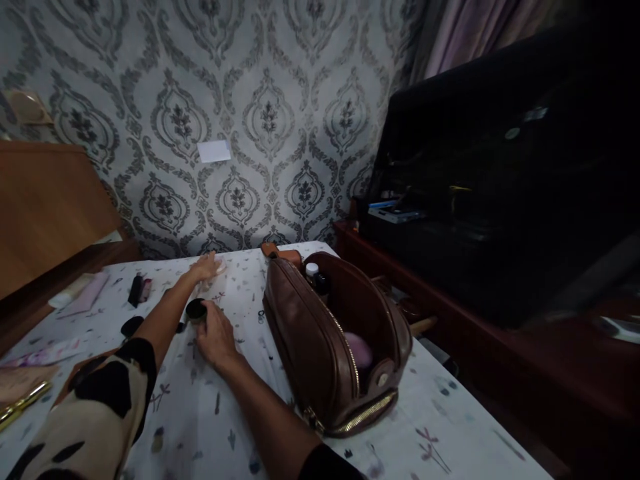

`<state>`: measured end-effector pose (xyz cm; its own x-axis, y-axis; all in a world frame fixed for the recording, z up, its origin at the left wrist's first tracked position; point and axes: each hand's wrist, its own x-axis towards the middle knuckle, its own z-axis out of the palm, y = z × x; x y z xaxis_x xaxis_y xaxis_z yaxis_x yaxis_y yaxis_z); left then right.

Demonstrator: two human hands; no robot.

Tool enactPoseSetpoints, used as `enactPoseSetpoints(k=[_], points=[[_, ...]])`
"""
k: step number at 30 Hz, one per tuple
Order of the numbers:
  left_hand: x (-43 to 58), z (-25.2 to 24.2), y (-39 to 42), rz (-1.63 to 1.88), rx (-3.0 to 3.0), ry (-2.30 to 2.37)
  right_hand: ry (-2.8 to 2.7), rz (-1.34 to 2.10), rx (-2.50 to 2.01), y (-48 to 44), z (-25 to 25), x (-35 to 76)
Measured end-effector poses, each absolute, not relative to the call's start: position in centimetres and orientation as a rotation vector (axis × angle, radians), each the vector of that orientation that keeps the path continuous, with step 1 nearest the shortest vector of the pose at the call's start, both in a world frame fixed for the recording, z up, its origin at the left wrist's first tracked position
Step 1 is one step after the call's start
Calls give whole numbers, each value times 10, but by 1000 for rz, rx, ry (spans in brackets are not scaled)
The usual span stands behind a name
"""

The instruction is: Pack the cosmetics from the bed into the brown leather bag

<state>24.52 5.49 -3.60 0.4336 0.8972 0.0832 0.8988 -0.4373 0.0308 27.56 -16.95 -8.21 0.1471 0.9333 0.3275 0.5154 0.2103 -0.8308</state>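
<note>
My left hand reaches to the far side of the table, its fingers closed at a small pale, clear-looking item whose kind I cannot make out. Nearer to me, my right hand grips a small round jar with a dark top. Right of both hands stands a brown leather toiletry bag with its gold zip undone. Inside it are a dark bottle with a white cap and a rounded pink thing. Behind the bag's far end lies a brown leather item.
On the left of the patterned tablecloth lie a black round item, a small dark tube, pale tubes and a gold pen-like stick. A large dark screen-like panel stands at right, the wallpapered wall behind.
</note>
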Motion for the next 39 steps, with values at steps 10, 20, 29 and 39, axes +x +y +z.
enactPoseSetpoints(k=[10, 20, 29, 39], points=[[241, -25, 36, -129, -2543, -1676, -1397, 441, -1441, -167, -86, 272], [246, -21, 5, -44, -2595, -1611, -1089, 359, -1346, -156, -91, 276], [246, -19, -27, -2, -2645, -1573, -887, 262, -1319, -160, -83, 296], [238, -12, -79, -153, -2753, -1473, -778, 269, -1388, -165, -88, 307]])
